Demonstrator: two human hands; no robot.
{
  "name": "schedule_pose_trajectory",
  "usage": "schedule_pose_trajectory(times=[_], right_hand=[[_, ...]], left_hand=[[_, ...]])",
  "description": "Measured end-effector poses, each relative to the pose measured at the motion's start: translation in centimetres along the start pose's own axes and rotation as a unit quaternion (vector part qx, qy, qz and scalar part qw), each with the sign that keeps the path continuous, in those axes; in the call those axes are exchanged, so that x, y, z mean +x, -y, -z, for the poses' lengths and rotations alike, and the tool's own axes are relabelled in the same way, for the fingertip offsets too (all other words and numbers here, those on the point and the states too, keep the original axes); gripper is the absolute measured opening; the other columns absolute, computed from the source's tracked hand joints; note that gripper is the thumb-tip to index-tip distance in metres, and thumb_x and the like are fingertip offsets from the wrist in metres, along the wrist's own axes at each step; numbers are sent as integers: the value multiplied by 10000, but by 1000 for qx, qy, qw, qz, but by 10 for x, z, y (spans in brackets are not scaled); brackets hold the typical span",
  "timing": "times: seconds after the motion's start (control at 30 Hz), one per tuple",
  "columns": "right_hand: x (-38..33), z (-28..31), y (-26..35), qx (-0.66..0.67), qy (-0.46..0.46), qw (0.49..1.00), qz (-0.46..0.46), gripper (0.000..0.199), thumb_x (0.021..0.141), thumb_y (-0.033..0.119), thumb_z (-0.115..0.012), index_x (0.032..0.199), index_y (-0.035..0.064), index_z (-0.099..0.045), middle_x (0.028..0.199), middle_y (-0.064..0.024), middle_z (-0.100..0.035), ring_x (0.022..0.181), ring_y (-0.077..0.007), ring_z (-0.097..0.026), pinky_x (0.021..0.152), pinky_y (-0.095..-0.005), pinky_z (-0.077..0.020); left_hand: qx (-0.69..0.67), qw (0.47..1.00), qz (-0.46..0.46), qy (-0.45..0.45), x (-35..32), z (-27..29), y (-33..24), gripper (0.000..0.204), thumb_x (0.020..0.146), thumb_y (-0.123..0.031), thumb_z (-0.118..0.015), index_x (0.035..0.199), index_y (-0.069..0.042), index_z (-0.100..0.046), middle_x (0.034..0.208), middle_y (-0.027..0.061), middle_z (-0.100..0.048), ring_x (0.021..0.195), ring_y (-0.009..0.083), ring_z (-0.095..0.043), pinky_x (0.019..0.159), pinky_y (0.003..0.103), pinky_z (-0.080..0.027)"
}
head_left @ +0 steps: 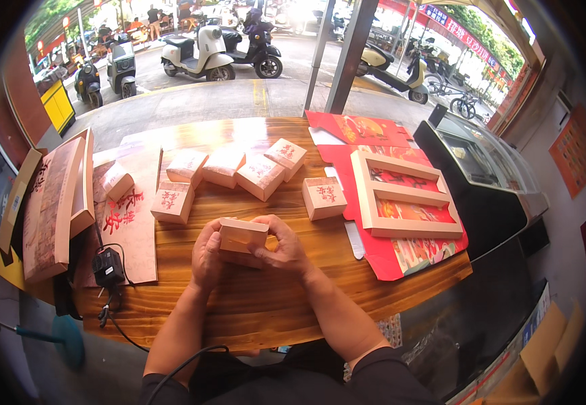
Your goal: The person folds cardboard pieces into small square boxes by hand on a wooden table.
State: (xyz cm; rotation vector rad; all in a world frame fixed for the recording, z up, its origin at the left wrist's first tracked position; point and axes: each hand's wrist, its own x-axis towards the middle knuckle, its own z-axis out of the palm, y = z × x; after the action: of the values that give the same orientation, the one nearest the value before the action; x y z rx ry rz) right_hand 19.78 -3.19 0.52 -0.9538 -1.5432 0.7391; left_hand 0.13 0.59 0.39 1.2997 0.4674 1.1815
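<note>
Head view: your left hand (206,256) and right hand (283,248) pinch a pale-pink, rectangular cardboard box (240,236), likely light, stiff yet crushable, best held by its sides.

I'm in what looks like a street-front shop: my wooden counter (259,307) faces pavement (239,100) with parked scooters (202,54), a glass display case (482,152) stands rightward, and a red banner (468,38) hangs opposite.
</note>
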Motion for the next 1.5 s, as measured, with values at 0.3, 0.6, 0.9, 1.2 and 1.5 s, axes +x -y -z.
schedule_pose_trajectory(times=[0.3,0.6,0.9,1.2,1.5], right_hand=[[3,-1,15,-50,-46,998,-9,393,848,152,-759,1186,33,-596,1091,-69,-641,1010,-170,-608,903,-304,-487],[3,0,15,-71,-22,997,37,496,823,260,-807,1202,29,-586,1086,-93,-621,1003,-190,-598,899,-310,-481],[5,0,21,-57,-5,995,87,548,791,272,-845,1205,26,-582,1111,-115,-623,1041,-230,-610,912,-349,-495],[1,0,15,-59,-11,997,53,520,836,201,-787,1264,31,-547,1133,-131,-620,1080,-248,-608,942,-347,-488],[-4,-5,11,-25,-36,998,-40,481,993,184,-557,1424,3,-441,1212,-130,-593,1112,-204,-580,968,-329,-463]], left_hand=[[22,998,0,-50,1,2,0,426,1058,-295,-361,1274,29,-532,1254,146,-613,1157,200,-555,1035,339,-415],[50,998,-9,-36,1,0,-1,433,1058,-326,-360,1281,13,-512,1263,166,-608,1187,227,-558,1051,364,-412],[91,995,-30,-22,-1,-4,-4,414,1066,-325,-371,1276,6,-504,1249,145,-598,1164,206,-547,1044,352,-406],[67,997,-26,-22,-1,-8,-7,419,1077,-329,-347,1298,4,-474,1274,148,-581,1194,212,-534,1068,359,-389],[41,997,-25,-64,-2,3,5,408,1087,-312,-338,1315,-3,-476,1242,103,-568,1169,176,-537,1036,326,-413]])
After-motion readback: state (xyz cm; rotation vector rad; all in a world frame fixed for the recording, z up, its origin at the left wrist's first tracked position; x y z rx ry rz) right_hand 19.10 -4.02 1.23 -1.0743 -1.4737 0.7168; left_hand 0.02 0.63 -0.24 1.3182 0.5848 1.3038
